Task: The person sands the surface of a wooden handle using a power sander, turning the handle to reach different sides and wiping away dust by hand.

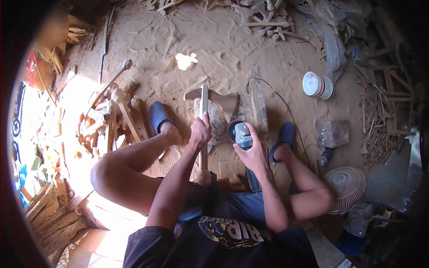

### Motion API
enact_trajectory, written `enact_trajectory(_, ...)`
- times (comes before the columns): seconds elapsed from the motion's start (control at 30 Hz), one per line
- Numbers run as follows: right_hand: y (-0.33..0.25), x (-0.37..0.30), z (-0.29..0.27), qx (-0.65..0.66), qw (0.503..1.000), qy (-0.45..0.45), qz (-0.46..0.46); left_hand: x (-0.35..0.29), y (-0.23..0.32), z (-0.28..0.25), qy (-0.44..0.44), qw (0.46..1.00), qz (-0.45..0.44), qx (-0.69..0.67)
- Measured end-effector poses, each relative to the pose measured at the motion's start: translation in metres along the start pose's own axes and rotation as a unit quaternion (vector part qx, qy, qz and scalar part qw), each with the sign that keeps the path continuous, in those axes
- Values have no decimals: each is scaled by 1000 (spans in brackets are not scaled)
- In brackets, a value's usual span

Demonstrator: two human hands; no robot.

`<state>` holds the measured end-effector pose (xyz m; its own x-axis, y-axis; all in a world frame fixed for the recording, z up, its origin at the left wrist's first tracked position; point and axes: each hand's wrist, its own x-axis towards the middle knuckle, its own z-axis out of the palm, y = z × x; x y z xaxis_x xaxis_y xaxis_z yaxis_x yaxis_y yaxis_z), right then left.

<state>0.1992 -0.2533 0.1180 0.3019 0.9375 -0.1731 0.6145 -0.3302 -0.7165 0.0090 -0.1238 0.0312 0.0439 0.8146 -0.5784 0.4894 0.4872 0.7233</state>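
Note:
My left hand (pixel 201 130) is closed round a long, square-edged wooden leg (pixel 204 100). The leg stands nearly straight up the picture, its thicker knobbed end by my lap. My right hand (pixel 254 154) grips an angle grinder (pixel 243 135) over its grey-teal head; a round dark disc shows on the side toward the leg. Between grinder and leg there is a gap. Beyond both hands lies a worn, pale block (pixel 255 109). A curved flat wooden piece (pixel 228 102) rests on the block, passing behind the leg.
Cut wooden pieces (pixel 123 111) are heaped at left, more (pixel 272 24) at the far side. To the right are a white tub (pixel 318 85), a box-shaped block (pixel 333 133) and a round fan (pixel 344 190). A dark cable (pixel 286 103) crosses the sandy floor near my right foot.

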Motion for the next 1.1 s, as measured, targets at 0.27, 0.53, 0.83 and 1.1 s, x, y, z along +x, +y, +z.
enact_trajectory(0.27,-14,11,-47,64,995,74,10,-22,-43,-39,-166,949,-13,-268)
enact_trajectory(0.53,-32,23,-33,-4,999,12,-35,-76,-36,-4,-45,991,-2,-129)
enact_trajectory(0.83,-22,51,37,65,995,-43,-70,-66,-53,14,26,999,-10,-18)
enact_trajectory(1.1,-50,55,30,61,994,-68,-59,-73,-37,5,10,999,-38,-36)
